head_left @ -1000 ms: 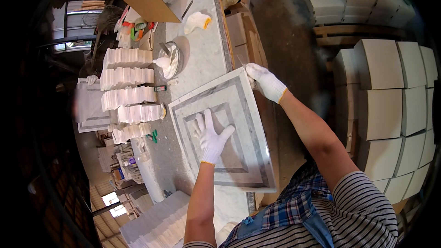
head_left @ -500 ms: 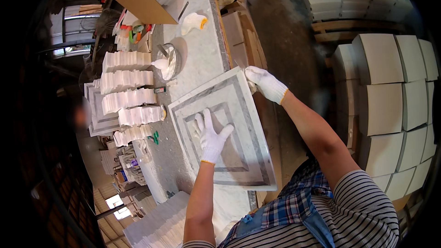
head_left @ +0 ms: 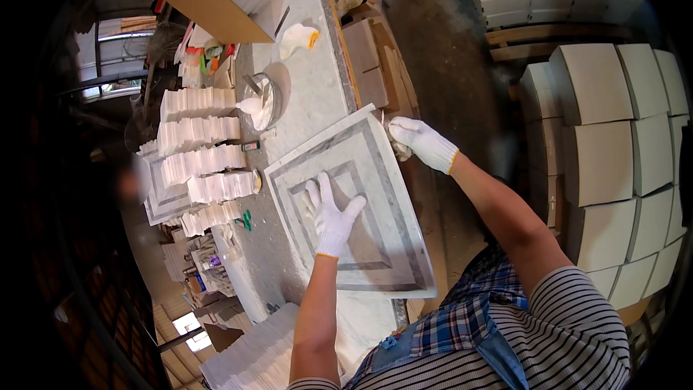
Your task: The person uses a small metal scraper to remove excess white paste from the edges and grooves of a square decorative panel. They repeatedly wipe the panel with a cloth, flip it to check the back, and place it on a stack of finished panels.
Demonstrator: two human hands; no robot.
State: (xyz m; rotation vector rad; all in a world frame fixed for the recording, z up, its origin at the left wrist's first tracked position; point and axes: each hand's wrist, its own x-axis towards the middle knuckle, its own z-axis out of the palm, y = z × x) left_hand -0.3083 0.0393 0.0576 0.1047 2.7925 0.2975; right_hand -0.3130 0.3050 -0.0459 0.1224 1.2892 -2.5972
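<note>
The left hand (head_left: pixel 332 213) (gloved, fingers spread) presses flat on the marble mosaic tile (head_left: pixel 375 195). The right hand (head_left: pixel 419 141) grips that tile's far corner, beyond the left hand.

1. The left hand (head_left: pixel 332 217) wears a white knit glove with a thin yellow edge at the wrist
2. The right hand (head_left: pixel 422 143) wears the same kind
3. A striped short-sleeved shirt, and blue checked cloth

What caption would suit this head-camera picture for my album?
Left hand flat on a square marble tile with grey borders, right hand at its far corner, on a stone workbench.
</note>
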